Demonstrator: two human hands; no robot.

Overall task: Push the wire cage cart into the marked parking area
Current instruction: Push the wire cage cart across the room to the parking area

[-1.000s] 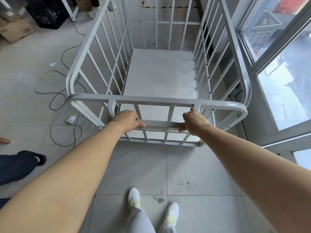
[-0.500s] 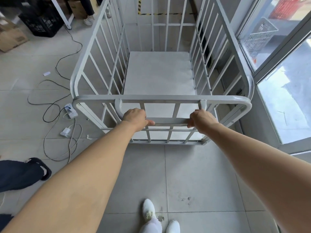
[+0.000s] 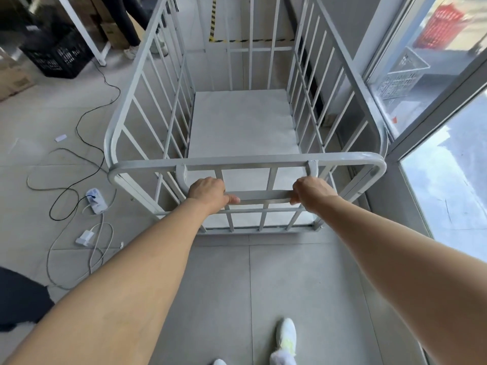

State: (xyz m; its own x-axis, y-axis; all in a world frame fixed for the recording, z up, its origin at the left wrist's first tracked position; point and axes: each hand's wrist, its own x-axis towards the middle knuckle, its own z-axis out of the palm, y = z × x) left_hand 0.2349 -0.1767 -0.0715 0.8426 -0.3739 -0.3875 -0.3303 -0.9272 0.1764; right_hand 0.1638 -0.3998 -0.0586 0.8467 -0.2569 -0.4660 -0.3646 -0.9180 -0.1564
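Head view, hands: the left hand (image 3: pixel 208 189) and right hand (image 3: pixel 312 191) each curl round the low handle bar (image 3: pixel 263 196), thumbs pointing toward each other, arms nearly straight.
Head view, cart: the wire cage cart (image 3: pixel 245 163) stands directly ahead of both hands, its tray bare and its long side running away from them.
Done so far: the striped tape (image 3: pixel 212 35) shows beyond the far end, so I judge the cart close to the marked area (the bars hide whether its front wheels have crossed the line).
Left to do: probably a short straight push, then letting go.
Edge right of the right hand: the glass wall (image 3: pixel 448 180) and its frame run just beside the cart's right side, leaving little spare room.
Room left of the left hand: open tiles, though loose cables (image 3: pixel 79 185) and a charger block (image 3: pixel 96 204) lie near the cart's near left corner; a black crate (image 3: pixel 58 56) sits farther ahead.
Behind the hands: plain tile and a white shoe (image 3: pixel 286 335).
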